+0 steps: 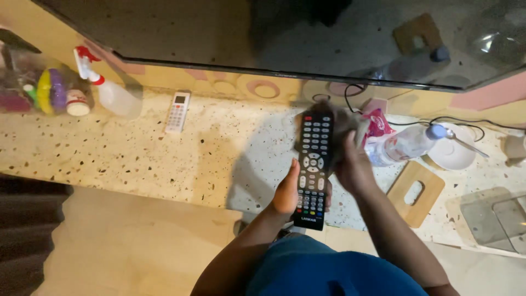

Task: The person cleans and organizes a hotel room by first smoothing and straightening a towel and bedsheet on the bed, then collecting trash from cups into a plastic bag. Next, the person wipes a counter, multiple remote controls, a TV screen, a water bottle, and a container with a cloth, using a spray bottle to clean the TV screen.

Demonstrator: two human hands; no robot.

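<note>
I see a big dark TV screen (230,33) at 12 o'clock, a small pink packet (377,121) at 2, and a white remote's tiny screen (180,100) at 11.

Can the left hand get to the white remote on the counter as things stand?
Probably not directly: the left hand is wrapped around the black remote. The speckled counter between it and the white remote looks bare, so only the occupied fingers stand in the way.
</note>
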